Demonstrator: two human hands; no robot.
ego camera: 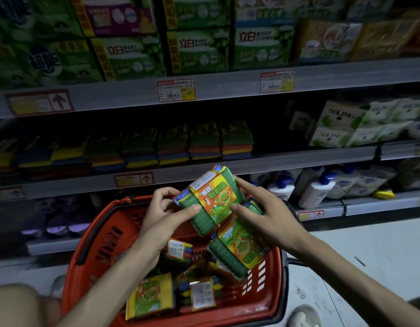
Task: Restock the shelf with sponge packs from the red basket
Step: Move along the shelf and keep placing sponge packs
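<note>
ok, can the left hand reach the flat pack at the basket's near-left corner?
Probably, once freed: left hand and right hand both hold the raised pack now, but the flat pack lies uncovered in the red basket.

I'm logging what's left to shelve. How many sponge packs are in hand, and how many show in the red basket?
In hand: 1, the held pack, gripped by the left hand and right hand
In the red basket: 4 basket packs showing; others may be hidden
Total: 5
</note>
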